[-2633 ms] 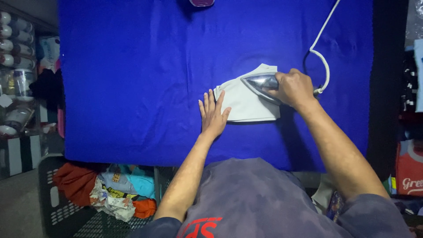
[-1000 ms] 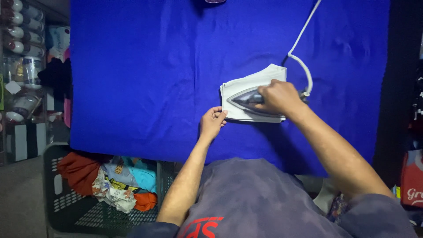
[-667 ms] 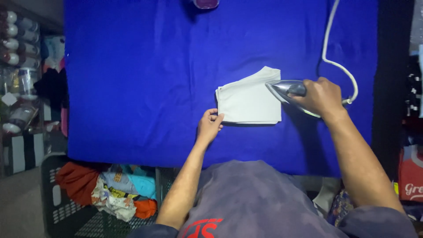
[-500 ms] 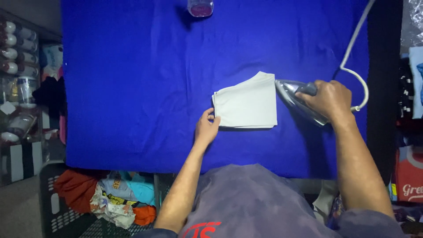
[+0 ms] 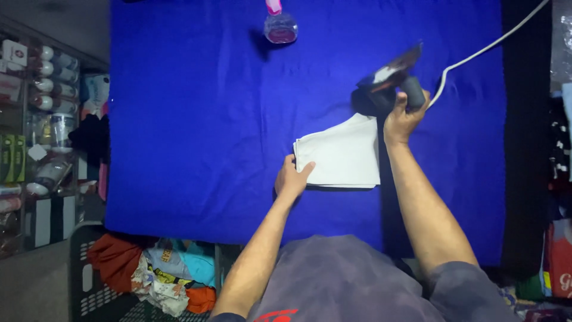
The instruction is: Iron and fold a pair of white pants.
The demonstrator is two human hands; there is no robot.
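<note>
A folded white cloth (image 5: 342,156) lies on the blue-covered ironing surface (image 5: 196,119). My left hand (image 5: 292,177) rests on the cloth's near left corner, fingers pressing its edge. My right hand (image 5: 400,116) grips the dark handle of an electric iron (image 5: 390,74), lifted off the cloth and tilted up at the cloth's far right corner. The iron's white cord (image 5: 482,50) runs off to the upper right.
A small clear spray bottle with a pink top (image 5: 279,24) stands at the far edge of the blue surface. A dark basket of coloured clothes (image 5: 155,277) sits at the lower left. Shelves with jars and boxes (image 5: 36,119) line the left side.
The iron slid right across the white cloth, came off its right edge, then rose and tilted up beyond it. My left hand stayed at the cloth's left edge.
</note>
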